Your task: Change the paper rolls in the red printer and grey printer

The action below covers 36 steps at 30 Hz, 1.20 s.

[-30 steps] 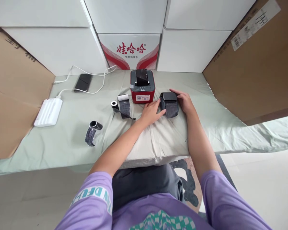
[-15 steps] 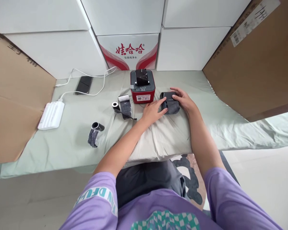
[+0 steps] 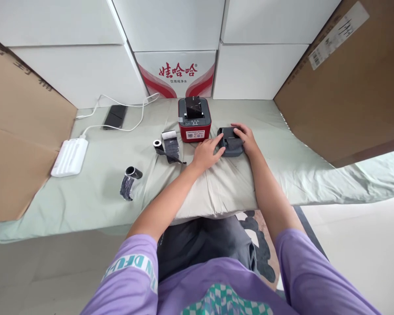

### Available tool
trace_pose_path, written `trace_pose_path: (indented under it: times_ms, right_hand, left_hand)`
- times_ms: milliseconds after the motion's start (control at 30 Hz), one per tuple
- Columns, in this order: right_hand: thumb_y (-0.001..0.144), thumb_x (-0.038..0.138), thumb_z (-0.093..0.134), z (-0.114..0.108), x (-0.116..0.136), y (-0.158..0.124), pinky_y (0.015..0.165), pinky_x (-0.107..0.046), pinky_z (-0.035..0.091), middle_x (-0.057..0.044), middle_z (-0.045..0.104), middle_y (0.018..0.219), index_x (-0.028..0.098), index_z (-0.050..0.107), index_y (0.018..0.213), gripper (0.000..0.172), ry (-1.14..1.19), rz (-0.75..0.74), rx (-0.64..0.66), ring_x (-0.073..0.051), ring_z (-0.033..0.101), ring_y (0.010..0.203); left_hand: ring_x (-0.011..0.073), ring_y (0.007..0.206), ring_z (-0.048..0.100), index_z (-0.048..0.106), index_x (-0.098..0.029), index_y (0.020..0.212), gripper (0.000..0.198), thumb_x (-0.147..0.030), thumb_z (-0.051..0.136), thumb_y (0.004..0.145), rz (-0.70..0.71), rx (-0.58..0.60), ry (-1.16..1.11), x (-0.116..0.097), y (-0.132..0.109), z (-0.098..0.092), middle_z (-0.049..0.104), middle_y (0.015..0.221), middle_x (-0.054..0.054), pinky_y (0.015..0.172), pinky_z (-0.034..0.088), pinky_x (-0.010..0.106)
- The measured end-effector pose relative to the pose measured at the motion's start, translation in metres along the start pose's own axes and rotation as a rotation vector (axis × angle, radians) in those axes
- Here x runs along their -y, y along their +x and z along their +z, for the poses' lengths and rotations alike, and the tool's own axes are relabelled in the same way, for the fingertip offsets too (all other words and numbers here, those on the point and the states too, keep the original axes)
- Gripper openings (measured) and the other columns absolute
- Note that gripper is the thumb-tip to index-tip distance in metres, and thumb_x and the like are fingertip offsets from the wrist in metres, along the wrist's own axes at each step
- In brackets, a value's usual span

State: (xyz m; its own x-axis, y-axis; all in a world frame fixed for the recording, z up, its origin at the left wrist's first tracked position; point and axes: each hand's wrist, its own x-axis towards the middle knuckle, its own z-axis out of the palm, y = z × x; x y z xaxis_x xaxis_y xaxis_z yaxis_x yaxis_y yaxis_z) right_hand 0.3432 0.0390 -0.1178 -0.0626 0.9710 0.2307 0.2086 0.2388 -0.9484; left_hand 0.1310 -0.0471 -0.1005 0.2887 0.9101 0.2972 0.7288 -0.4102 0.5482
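A small dark grey device (image 3: 233, 152) lies on the cloth-covered table, with a black strip across its top. My left hand (image 3: 207, 154) touches its left side, fingers apart. On its upper right side rests my right hand (image 3: 246, 135), fingers spread over the edge and the strip. Just left of the device stands a red and grey printer (image 3: 195, 120) with a black strip coming out of its top. Two rolls of black film (image 3: 171, 146) lie left of the printer. Another black roll (image 3: 133, 173) with a crumpled end is nearer the table's front.
A white power bank (image 3: 70, 156) with a white cable and a black phone (image 3: 115, 117) lie at the left. Brown cardboard (image 3: 348, 87) borders the right, more cardboard (image 3: 22, 131) the left. White boxes (image 3: 246, 70) are stacked behind.
The black strip on the grey device has drawn back, so more of the device's lower right part shows. My right hand has moved slightly left.
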Motion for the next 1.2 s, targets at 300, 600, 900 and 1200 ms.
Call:
trace_pose_path:
  times_ms: [300, 600, 900, 1200]
  right_hand:
    - [0.076, 0.063, 0.070, 0.000, 0.003, -0.001, 0.107, -0.045, 0.049, -0.005, 0.074, 0.108, 0.027, 0.073, 0.104, 0.046, -0.030, -0.012, -0.017, -0.026, 0.065, 0.108]
    - [0.078, 0.060, 0.069, 0.000, -0.001, 0.000, 0.107, -0.046, 0.049, -0.006, 0.073, 0.110, 0.025, 0.073, 0.105, 0.044, -0.020, -0.022, -0.016, -0.026, 0.066, 0.108]
    - [0.077, 0.061, 0.070, 0.001, -0.001, 0.002, 0.107, -0.046, 0.048, -0.006, 0.073, 0.109, 0.025, 0.074, 0.103, 0.045, -0.021, -0.035, -0.015, -0.026, 0.066, 0.107]
    - [0.081, 0.065, 0.065, 0.001, -0.003, 0.002, 0.106, -0.047, 0.049, -0.010, 0.072, 0.113, 0.022, 0.072, 0.108, 0.052, -0.070, -0.035, -0.001, -0.028, 0.065, 0.109]
  left_hand:
    - [0.0187, 0.116, 0.067, 0.058, -0.021, 0.135, 0.038, -0.027, 0.042, 0.101, -0.040, -0.153, -0.101, 0.004, 0.000, -0.003, 0.073, 0.121, 0.007, 0.104, 0.050, 0.032]
    - [0.0237, 0.124, 0.058, 0.062, -0.020, 0.125, 0.036, -0.027, 0.036, 0.101, -0.119, -0.334, 0.076, 0.007, 0.000, -0.010, 0.067, 0.123, 0.011, 0.112, 0.043, 0.040]
    - [0.0329, 0.146, 0.039, 0.048, -0.019, 0.146, 0.049, -0.037, 0.037, 0.101, -0.462, -0.584, 0.239, 0.024, 0.008, -0.036, 0.047, 0.154, 0.017, 0.118, 0.033, 0.050]
    - [0.0351, 0.133, 0.054, 0.052, -0.019, 0.148, 0.056, -0.045, 0.032, 0.103, -0.391, -0.439, 0.389, 0.021, 0.008, -0.069, 0.059, 0.145, 0.017, 0.108, 0.041, 0.046]
